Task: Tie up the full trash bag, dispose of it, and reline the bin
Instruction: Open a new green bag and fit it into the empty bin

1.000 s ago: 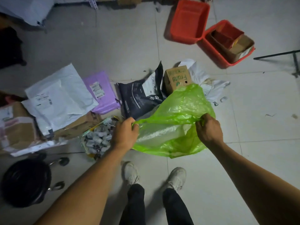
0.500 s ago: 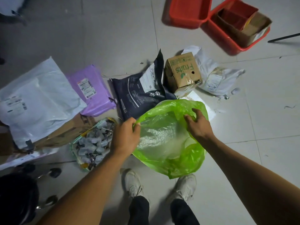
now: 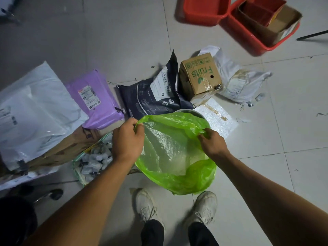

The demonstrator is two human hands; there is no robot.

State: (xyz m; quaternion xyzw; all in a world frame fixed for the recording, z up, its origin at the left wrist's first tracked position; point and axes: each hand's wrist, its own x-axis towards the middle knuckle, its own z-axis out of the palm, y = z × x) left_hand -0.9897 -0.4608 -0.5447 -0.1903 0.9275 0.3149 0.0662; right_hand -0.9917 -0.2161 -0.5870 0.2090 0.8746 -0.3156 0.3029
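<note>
A translucent green trash bag (image 3: 175, 157) hangs in front of me above the floor, with pale bubble wrap showing through it. My left hand (image 3: 127, 139) pinches the bag's rim at its left side. My right hand (image 3: 213, 144) grips the rim at the right, fingers curled into the plastic. A grey rounded rim (image 3: 191, 111), perhaps the bin, peeks out just behind the bag's top edge; most of it is hidden.
Parcels litter the floor: white mailers (image 3: 35, 110), a purple mailer (image 3: 94, 98), a dark pouch (image 3: 152, 95), a "Fruits" carton (image 3: 200, 75), a bag of small vials (image 3: 94, 158). Two red tubs (image 3: 204, 13) stand far right. My shoes (image 3: 147, 205) are below the bag.
The camera has tilted down and closer. My hands have shifted along the rim, the right hand lower and nearer me, and the bag's mouth has spread wider between them.
</note>
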